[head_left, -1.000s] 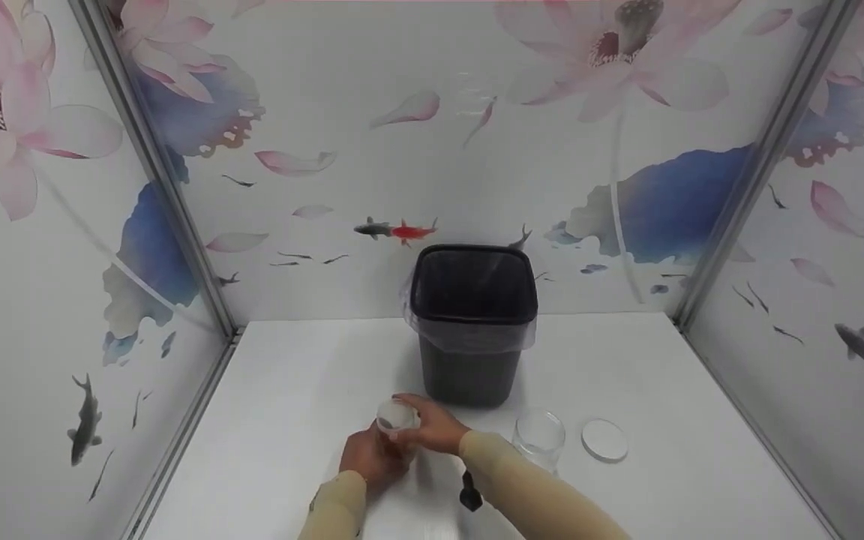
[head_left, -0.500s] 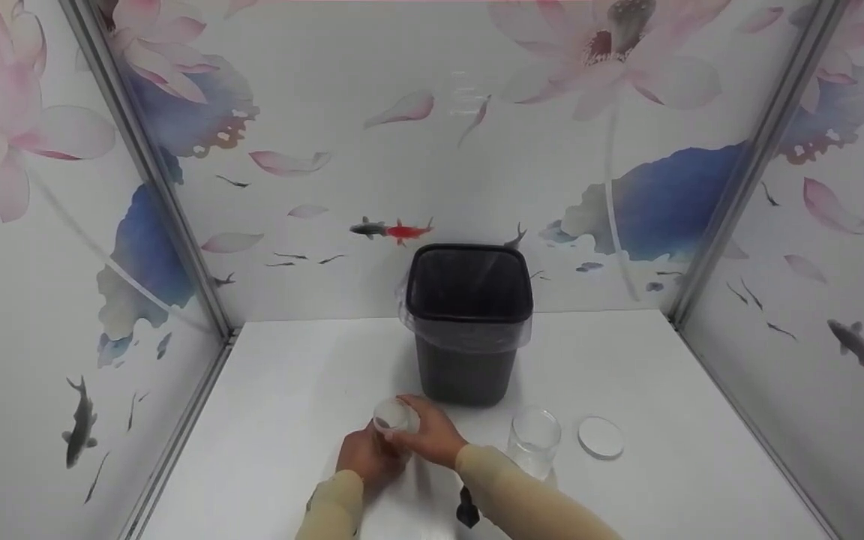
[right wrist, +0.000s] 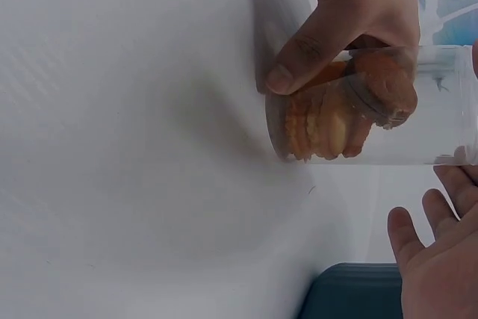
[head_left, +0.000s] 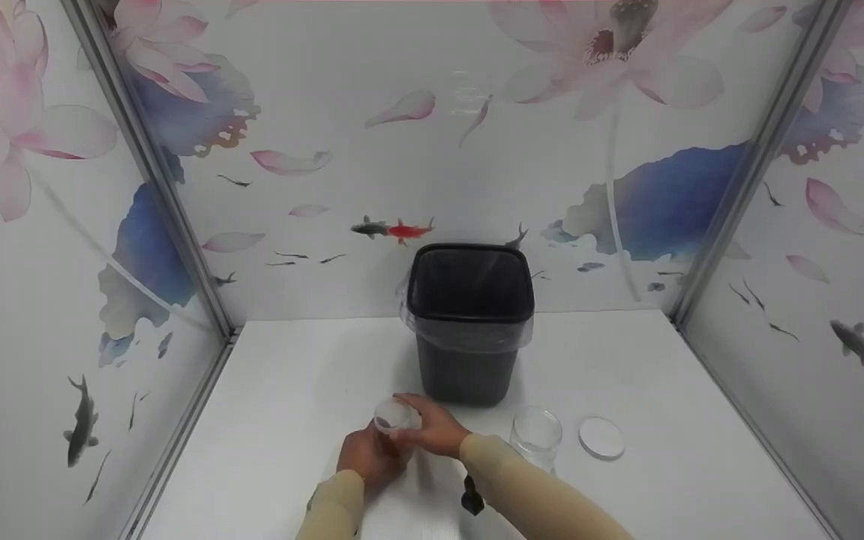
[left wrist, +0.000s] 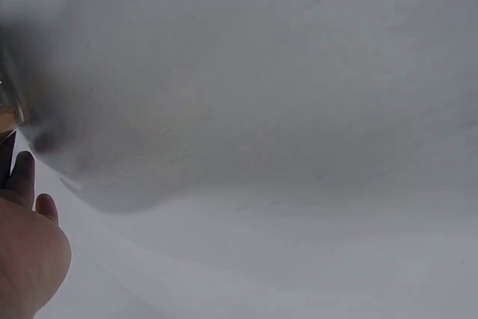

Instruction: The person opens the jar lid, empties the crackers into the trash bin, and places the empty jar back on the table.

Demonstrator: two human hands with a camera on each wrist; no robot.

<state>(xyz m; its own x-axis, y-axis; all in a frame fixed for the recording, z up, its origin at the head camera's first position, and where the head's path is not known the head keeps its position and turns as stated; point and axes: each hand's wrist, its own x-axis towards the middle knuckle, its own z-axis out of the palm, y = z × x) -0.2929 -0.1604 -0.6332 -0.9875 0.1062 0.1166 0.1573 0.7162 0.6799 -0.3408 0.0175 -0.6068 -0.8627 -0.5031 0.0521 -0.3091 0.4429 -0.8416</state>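
A clear cylindrical jar (right wrist: 429, 136) stands between both hands, with several orange-brown food pieces (right wrist: 328, 121) near its base. My left hand (head_left: 372, 456) grips its lower part, the thumb laid along the side. Up at the top end, my right hand (head_left: 436, 429) holds the jar, thumb on the near side and fingers reaching round the far side. From the head view the jar's round top looks whitish. Only a sliver of the jar and part of a hand (left wrist: 33, 252) show at the left edge of the left wrist view.
A black bin (head_left: 468, 367) with a plastic liner stands just beyond the hands. To the right are a second clear jar (head_left: 537, 435) and a white-rimmed round lid (head_left: 601, 438). A dark dangling piece (head_left: 472, 496) hangs by the right forearm. Printed walls enclose the white table (head_left: 304, 367).
The head view shifts a little; both hands stay on the jar in nearly the same place.
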